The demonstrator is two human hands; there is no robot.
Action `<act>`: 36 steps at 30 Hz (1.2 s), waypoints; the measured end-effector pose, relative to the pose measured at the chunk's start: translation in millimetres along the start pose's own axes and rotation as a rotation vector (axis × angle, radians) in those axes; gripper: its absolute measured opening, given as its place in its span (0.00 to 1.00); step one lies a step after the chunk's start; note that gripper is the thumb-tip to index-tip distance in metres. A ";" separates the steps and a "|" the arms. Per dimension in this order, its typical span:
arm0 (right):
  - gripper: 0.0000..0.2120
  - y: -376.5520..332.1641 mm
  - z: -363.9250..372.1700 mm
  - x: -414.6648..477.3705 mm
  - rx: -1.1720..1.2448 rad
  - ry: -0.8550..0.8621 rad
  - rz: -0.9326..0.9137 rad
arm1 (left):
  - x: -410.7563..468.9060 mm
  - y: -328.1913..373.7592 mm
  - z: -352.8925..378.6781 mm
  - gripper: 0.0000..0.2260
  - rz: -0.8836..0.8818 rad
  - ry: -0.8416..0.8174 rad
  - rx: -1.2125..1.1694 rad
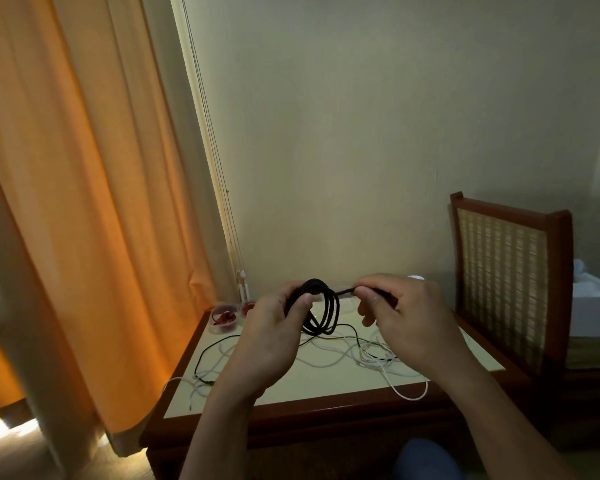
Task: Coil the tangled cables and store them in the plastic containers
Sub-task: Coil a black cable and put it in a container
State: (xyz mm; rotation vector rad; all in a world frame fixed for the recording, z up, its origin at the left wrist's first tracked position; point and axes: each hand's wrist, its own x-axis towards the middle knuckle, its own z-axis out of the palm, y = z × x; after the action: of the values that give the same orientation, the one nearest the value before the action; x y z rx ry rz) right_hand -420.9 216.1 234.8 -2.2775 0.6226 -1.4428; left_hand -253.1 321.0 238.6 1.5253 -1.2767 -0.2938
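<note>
A black cable (pixel 327 311), wound into several loops, hangs above the small table (pixel 302 382). My left hand (pixel 269 336) grips the top of the coil, thumb pressed on the loops. My right hand (pixel 400 318) pinches the cable's free end, which runs taut from the coil to my fingertips. Tangled white cables (pixel 371 356) and a thin black one (pixel 208 349) lie loose on the tabletop. Clear plastic containers (pixel 224 317) with red cable inside stand at the table's back left corner.
An orange curtain (pixel 84 202) hangs to the left of the table. A wooden chair (pixel 510 282) with a woven back stands at the right, close to the table. A white cable loop (pixel 411 394) hangs over the table's front edge.
</note>
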 end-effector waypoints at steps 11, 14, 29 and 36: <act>0.06 26.5 -2.8 10.4 -0.082 0.322 -0.006 | -2.0 0.1 -2.0 0.10 -0.002 -0.085 -0.062; 0.06 26.1 0.1 9.2 -0.124 0.382 -0.047 | -3.3 -3.1 -3.0 0.09 0.012 -0.134 -0.038; 0.04 20.3 10.9 5.1 0.071 -0.057 0.090 | 8.3 -5.7 -2.0 0.13 -0.066 -0.190 -0.317; 0.06 18.7 16.7 8.8 0.638 0.009 0.413 | 7.9 -1.4 -2.0 0.11 -0.058 -0.200 -0.284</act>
State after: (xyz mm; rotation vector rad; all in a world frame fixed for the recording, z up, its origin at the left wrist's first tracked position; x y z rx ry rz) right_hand -405.5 197.0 224.8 -1.5442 0.5012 -1.2205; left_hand -247.7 315.3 241.5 1.3148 -1.2848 -0.6514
